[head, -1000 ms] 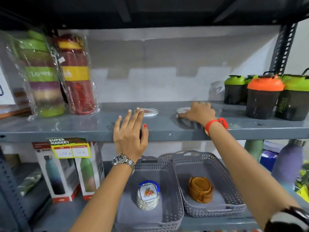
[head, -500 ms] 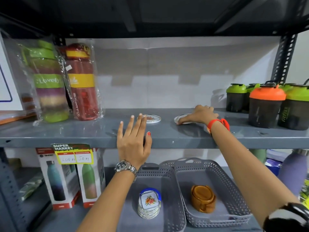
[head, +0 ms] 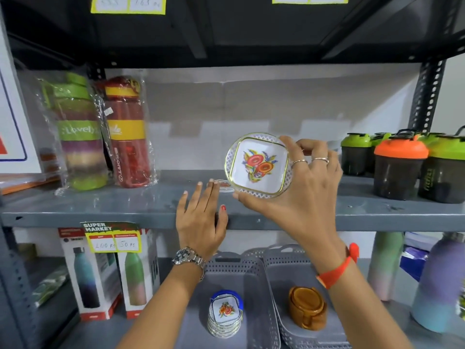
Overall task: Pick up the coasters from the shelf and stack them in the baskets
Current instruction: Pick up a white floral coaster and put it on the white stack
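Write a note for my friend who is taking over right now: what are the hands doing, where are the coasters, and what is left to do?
Right hand: holds one floral coaster by its rim, lifted above the grey shelf.
Left hand: empty, fingers spread on the shelf's front edge, fingertips close to another floral coaster lying flat there.
Done: a stack of floral coasters sits in the left basket; brown coasters sit in the right basket.
Left: put the held coaster on the floral stack, then probably pick up the one on the shelf and add it too.
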The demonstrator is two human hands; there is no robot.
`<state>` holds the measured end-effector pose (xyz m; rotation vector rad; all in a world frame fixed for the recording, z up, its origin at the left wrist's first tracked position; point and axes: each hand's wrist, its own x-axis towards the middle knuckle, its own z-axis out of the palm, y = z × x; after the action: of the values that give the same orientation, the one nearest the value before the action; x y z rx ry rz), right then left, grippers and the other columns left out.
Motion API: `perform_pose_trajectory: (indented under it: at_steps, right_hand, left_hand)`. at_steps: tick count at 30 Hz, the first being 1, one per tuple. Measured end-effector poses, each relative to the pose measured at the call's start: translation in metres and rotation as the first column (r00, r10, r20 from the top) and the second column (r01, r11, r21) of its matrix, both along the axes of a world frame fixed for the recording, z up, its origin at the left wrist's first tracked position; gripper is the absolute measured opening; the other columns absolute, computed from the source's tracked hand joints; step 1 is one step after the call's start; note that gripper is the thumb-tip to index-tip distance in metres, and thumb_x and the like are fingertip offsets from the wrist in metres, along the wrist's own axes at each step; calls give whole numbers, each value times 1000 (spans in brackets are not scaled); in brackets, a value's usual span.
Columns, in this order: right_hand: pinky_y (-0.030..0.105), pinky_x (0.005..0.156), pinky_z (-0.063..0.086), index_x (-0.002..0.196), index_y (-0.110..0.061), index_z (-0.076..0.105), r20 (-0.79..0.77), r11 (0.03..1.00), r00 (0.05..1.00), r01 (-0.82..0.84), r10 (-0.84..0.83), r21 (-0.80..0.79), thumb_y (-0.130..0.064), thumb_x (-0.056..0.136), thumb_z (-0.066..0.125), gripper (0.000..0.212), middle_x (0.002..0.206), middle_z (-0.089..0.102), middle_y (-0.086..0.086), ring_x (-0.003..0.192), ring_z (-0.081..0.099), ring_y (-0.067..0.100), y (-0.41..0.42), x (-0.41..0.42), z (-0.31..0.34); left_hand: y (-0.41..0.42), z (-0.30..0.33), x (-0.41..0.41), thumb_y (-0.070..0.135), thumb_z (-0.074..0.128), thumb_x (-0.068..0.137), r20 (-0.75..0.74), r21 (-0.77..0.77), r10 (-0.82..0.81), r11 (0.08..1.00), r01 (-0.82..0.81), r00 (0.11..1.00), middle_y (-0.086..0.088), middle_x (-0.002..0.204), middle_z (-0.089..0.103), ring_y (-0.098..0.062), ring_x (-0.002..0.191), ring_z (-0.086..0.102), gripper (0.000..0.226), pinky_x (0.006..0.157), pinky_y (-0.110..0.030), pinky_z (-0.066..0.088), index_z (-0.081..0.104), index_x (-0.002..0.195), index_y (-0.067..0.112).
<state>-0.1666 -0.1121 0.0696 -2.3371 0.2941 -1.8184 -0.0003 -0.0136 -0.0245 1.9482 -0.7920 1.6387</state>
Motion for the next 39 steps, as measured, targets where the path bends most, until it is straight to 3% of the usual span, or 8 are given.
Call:
perform_pose_trajectory:
  at_steps: [11,15,20,24,29,32,35,39]
  right_hand:
    - [50,95,40,130,-10,54,161,987,975,-146,155,-65,-76,55,62,100,114,46,12,104,38,21,26,-44,7]
    - [43,96,41,129,-15,53,96,983,978,-185,186,-19,-75,49,67,101,112,36,0,104,37,18,21,-40,-4]
    - [3,90,32,114,-50,50,-56,856,871,-465,488,226,-70,40,72,80,109,41,-8,107,44,10,1,-46,-49]
    - [23,91,45,96,-49,64,-253,690,704,-444,663,572,-71,31,78,70,104,54,-10,104,54,6,-16,-33,-112]
    - [33,83,38,74,-22,68,-739,885,535,-37,410,464,-89,32,51,81,81,68,1,96,53,20,-10,36,-204]
    - [38,99,36,91,-16,70,-849,911,412,97,330,401,-94,31,44,102,105,66,12,111,51,30,6,75,-251]
    - [51,113,22,115,-11,61,-883,896,333,182,331,404,-83,50,63,97,132,49,18,126,38,36,22,96,-277]
    - [63,114,10,134,-8,45,-929,925,295,235,224,298,-80,58,62,106,139,47,15,132,34,35,28,122,-293]
  left_hand:
    - [0,3,-7,40,7,100,149,-124,5,992,14,989,-22,74,67,-38,79,66,84,95,-44,35,69,72,-9]
    - [-1,0,-4,39,9,101,166,-103,-29,994,47,986,-23,94,69,-35,98,58,77,99,-43,33,68,89,-10]
    - [-1,-5,6,29,38,94,98,-13,7,1000,-6,995,-10,123,64,-29,115,58,44,104,-43,32,64,120,4]
    - [-1,-4,5,28,39,92,66,-5,9,1000,-9,998,-6,127,62,-25,120,56,46,105,-43,32,61,126,6]
    - [-1,-7,8,28,39,93,58,5,21,1000,-21,998,-5,126,63,-24,120,55,45,104,-43,34,61,126,7]
    - [-2,-6,8,28,39,92,63,-8,21,1000,-21,998,-5,125,63,-24,120,56,46,104,-43,34,62,125,7]
    - [-2,-6,9,28,39,92,73,-12,22,1000,-21,997,-5,125,63,-24,120,56,45,104,-42,34,63,125,7]
    - [-3,-7,12,28,39,92,75,-8,29,1000,-29,997,-4,124,64,-24,120,56,45,103,-42,35,63,124,8]
